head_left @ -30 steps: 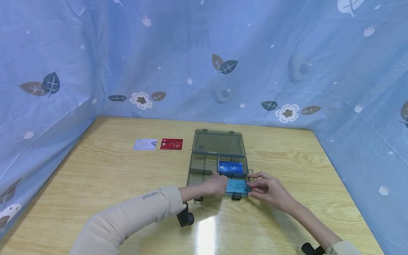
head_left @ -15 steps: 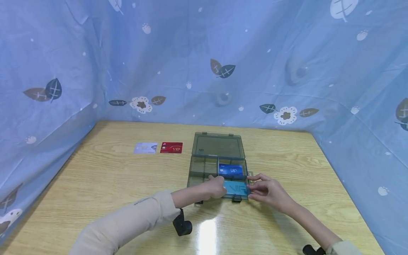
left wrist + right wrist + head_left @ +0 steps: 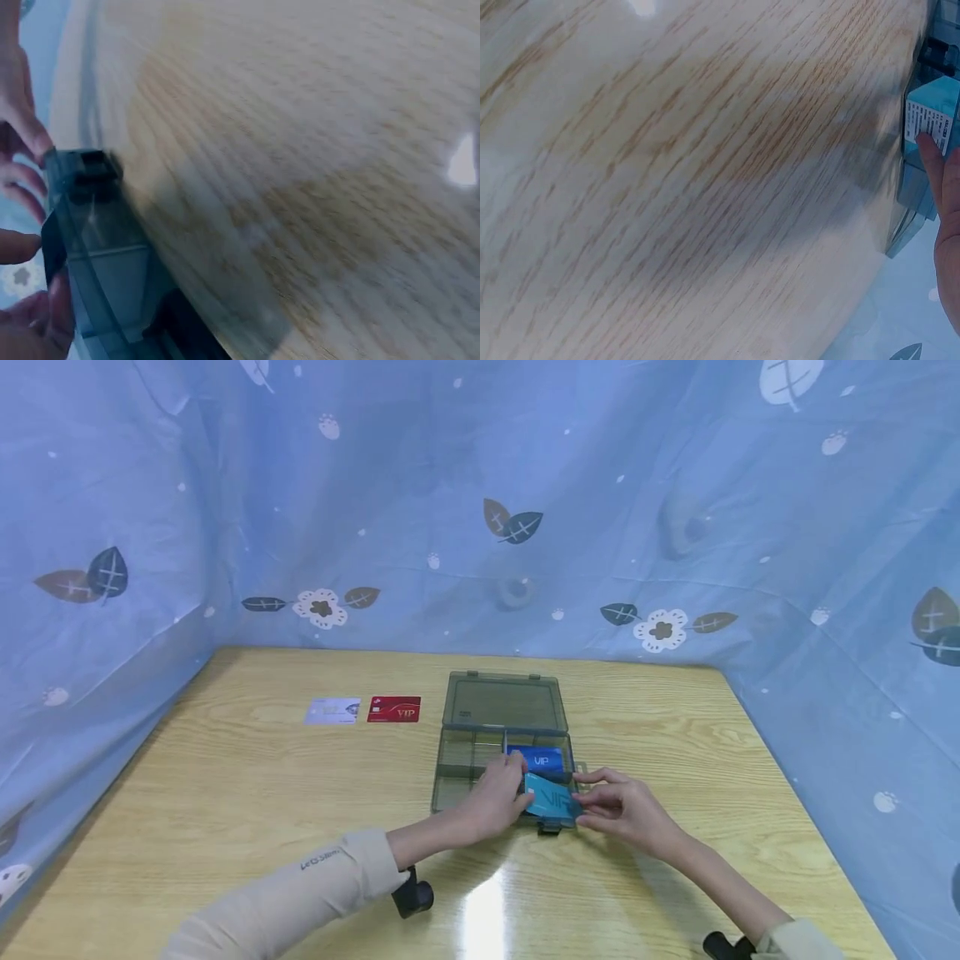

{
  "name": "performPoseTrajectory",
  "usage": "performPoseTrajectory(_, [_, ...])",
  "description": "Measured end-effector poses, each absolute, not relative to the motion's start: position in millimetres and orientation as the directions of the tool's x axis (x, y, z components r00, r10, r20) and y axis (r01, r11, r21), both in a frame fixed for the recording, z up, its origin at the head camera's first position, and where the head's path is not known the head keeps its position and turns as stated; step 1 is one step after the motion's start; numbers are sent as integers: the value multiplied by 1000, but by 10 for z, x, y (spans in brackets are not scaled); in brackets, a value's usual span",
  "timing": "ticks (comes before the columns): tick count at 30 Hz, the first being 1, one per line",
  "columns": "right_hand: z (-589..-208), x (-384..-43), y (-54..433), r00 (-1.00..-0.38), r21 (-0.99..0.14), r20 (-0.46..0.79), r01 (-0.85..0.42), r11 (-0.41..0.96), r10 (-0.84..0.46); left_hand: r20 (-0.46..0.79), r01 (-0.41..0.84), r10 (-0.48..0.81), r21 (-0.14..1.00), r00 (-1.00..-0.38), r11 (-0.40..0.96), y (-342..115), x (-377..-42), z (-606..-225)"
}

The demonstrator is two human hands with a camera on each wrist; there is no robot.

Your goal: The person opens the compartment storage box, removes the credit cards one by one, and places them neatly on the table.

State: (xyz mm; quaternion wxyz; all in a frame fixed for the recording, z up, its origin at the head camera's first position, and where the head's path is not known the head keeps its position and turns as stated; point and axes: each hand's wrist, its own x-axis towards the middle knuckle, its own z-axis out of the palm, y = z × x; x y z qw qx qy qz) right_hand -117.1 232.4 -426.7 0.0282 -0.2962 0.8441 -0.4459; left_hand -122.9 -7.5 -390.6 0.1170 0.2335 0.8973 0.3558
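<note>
A teal card (image 3: 550, 796) marked VIP is tilted up at its left end inside the front right compartment of a smoky clear plastic box (image 3: 453, 785). My left hand (image 3: 491, 799) pinches the card's left end between thumb and fingers. At the box's right side, my right hand (image 3: 630, 810) holds the wall with bent fingers and thumb. In the right wrist view, a fingertip of the right hand (image 3: 945, 180) lies over a white printed patch showing through the wall. Behind the teal card, a dark blue VIP card (image 3: 543, 760) lies in the back right compartment.
The box's lid (image 3: 505, 704) lies open toward the back. To the left, a red VIP card (image 3: 393, 709) and a silvery white card (image 3: 333, 711) lie side by side on the wooden table (image 3: 247, 793). Blue patterned cloth (image 3: 420, 510) surrounds the table's back and sides.
The teal card was lying flat in the compartment; its left end is now raised in my left hand's pinch. The right hand has stayed at the box's side.
</note>
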Motion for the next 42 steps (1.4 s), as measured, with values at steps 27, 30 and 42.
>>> performPoseTrajectory(27, [-4253,-1177,2327,-851,-802,154,-404,440,-501,-30,175,522,924,-853,340,-150,-1404,-4108])
performPoseTrajectory(30, [-4265,-1173,2319,-853,-809,152,-398,433,-500,-29,178,531,925,-847,335,-174,-1403,-4116])
performPoseTrajectory(42, [-4281,-1152,2313,-858,-819,146,-384,427,-492,-30,197,584,927,-811,320,-209,-1414,-4131])
